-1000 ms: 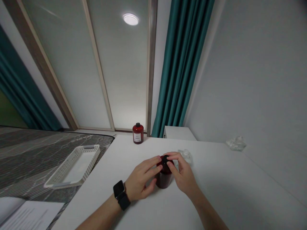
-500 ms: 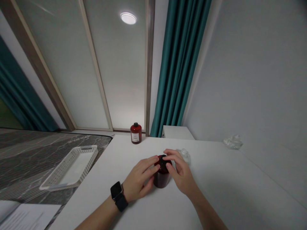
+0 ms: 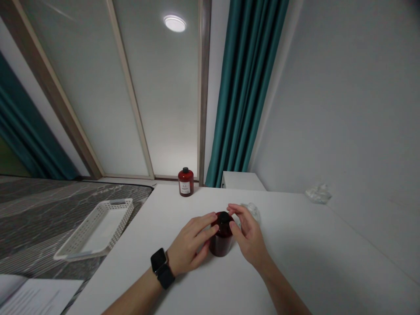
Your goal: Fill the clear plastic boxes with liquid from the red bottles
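At the left, an open book [image 3: 49, 295] and a white basket [image 3: 123, 202] are seen, then the left hand [image 3: 190, 245], by whose fingers the dark red bottle [image 3: 220, 246] is touched, though whether this grip is clamped cannot be told. Behind it a labelled bottle [image 3: 185, 183] is placed, while the dark red bottle is stood upright on the bench [image 3: 295, 245], between both hands. The grip of the right hand [image 3: 247, 236] is opened beside the black cap [image 3: 224, 217], with crumpled plastic [image 3: 254, 211] seen just behind.

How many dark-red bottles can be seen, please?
2: the near bottle between the left hand and the right hand, and the labelled bottle near the table's far edge.
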`<act>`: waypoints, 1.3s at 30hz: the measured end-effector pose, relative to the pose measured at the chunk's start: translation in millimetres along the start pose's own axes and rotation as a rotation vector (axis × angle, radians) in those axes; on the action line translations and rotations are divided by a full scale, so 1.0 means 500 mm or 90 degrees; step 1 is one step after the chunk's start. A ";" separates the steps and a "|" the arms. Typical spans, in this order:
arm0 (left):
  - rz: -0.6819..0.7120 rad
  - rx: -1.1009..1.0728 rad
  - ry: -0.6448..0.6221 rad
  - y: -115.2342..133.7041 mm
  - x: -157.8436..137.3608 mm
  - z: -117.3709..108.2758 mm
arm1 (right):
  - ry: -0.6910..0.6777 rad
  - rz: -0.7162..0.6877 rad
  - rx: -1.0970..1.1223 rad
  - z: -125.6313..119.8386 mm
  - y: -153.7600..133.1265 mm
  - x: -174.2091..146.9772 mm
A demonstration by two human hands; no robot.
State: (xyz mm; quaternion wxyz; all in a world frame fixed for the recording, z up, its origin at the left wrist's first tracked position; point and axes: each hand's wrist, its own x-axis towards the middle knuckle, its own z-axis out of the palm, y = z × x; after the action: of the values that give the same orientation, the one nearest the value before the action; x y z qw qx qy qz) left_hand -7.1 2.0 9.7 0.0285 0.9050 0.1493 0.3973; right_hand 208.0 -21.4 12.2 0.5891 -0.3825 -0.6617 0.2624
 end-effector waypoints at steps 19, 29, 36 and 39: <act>0.001 -0.002 0.006 -0.001 -0.003 0.003 | -0.009 0.010 0.004 -0.002 -0.007 0.003; -0.021 -0.021 0.000 0.000 -0.002 0.002 | 0.036 0.012 0.010 0.001 -0.006 0.005; -0.017 -0.022 0.003 0.002 -0.003 0.002 | 0.017 0.020 0.029 0.003 -0.003 0.002; -0.019 -0.023 0.002 0.001 -0.005 0.004 | 0.008 0.038 0.042 0.005 -0.002 0.003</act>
State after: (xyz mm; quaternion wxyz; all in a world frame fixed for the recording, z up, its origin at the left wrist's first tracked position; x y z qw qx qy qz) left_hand -7.0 0.7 6.6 0.0502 0.9014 0.1556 0.4009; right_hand 205.5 -20.3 13.3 0.5977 -0.3840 -0.6370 0.2993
